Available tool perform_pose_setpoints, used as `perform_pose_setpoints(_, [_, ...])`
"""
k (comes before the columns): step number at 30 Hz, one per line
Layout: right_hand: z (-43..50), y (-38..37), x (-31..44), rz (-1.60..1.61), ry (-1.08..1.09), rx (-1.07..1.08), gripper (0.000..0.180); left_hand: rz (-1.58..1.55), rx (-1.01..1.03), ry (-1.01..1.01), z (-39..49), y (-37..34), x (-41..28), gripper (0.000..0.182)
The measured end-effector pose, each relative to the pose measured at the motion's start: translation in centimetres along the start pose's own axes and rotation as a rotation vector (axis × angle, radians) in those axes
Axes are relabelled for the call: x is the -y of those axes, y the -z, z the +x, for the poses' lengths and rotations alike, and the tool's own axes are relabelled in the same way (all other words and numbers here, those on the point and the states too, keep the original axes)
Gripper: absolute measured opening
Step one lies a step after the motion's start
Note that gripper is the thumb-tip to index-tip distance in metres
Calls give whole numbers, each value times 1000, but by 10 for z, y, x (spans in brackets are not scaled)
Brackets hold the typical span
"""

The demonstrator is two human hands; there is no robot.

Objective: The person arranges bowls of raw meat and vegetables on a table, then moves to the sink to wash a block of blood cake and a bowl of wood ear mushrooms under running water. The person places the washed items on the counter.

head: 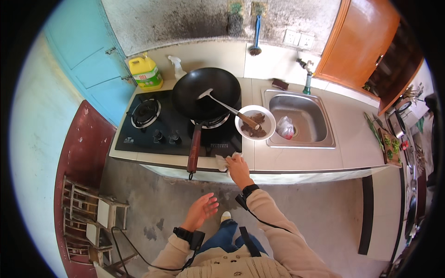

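My right hand grips a crumpled whitish cloth or tissue at the counter's front edge, by the near right corner of the black glass gas hob. Empty and with its fingers apart, my left hand hovers over the floor, nearer my body. A black wok stands on the right burner, its wooden handle pointing towards me. The metal spatula lies from the wok across to a white bowl, which holds brown pieces of food.
Right of the bowl is a steel sink with a knotted plastic bag in it. A yellow detergent jug and a spray bottle stand behind the hob. Chopped greens lie on a cutting board at the far right. Wooden chairs stand at lower left.
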State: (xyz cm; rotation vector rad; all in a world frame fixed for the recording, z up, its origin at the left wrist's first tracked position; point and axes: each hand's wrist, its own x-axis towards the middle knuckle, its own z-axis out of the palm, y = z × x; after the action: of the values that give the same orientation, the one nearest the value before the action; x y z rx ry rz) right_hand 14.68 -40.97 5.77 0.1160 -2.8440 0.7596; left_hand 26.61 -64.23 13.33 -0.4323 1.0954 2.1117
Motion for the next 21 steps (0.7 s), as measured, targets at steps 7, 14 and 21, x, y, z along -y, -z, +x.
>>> perform_pose_setpoints(7, [-6,7,-36,210,-41,27,35,-294,-158,96,156,9,60,35])
perform_pose_setpoints(14, [-37,51,-69,737,-98,518,34,-643,185,102,234,11,111,30])
perform_pose_setpoints(21, [-37,158,-160,1168,-255,684,31,-463,-137,83,205,-129,109,33])
